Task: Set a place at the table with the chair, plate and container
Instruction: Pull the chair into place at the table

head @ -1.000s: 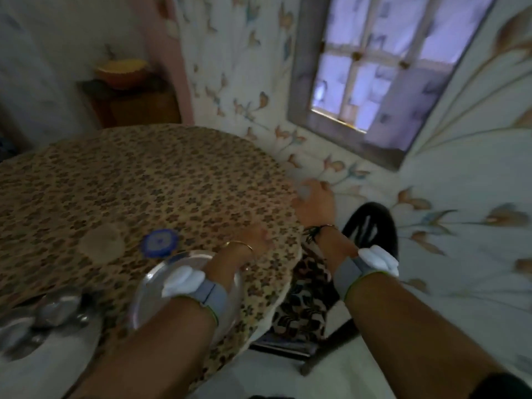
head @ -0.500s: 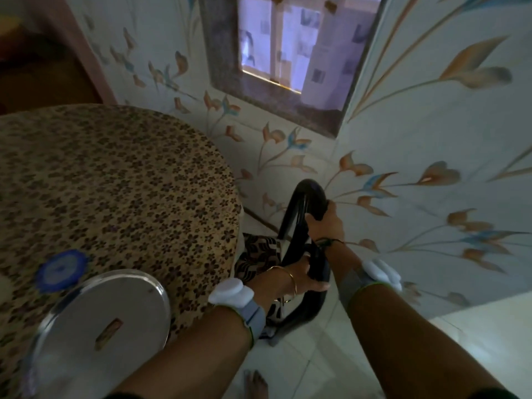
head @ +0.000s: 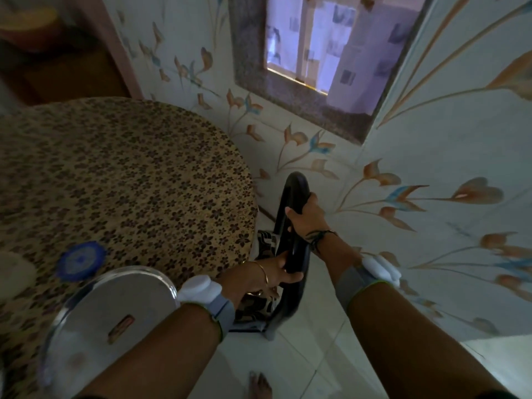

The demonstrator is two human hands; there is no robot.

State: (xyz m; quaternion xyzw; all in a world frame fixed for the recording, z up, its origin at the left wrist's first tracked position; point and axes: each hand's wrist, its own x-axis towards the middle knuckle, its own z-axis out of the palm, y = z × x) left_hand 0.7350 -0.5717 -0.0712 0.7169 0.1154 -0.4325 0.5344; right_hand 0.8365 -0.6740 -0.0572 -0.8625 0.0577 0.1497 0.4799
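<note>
Both hands are off the table now and onto the chair; a second ago they were reaching over the cloth edge, half a second ago they'd just landed on the backrest. My right hand is closed around the far upper part of the dark back. My left hand is clamped on it nearer and lower. Little has changed since the last frame, so I judge the chair step is only starting: gripped, not yet clearly shifted.

The plate sits at the table's near edge, left of the chair. A blue-lidded round thing just beyond it is probably the container, but it's blurred.

Chair seat and legs mostly hidden by my arms and the overhanging cloth; only a patterned cushion peeks out. Plate's near rim is covered by my left forearm. Dim light, edges soft.
</note>
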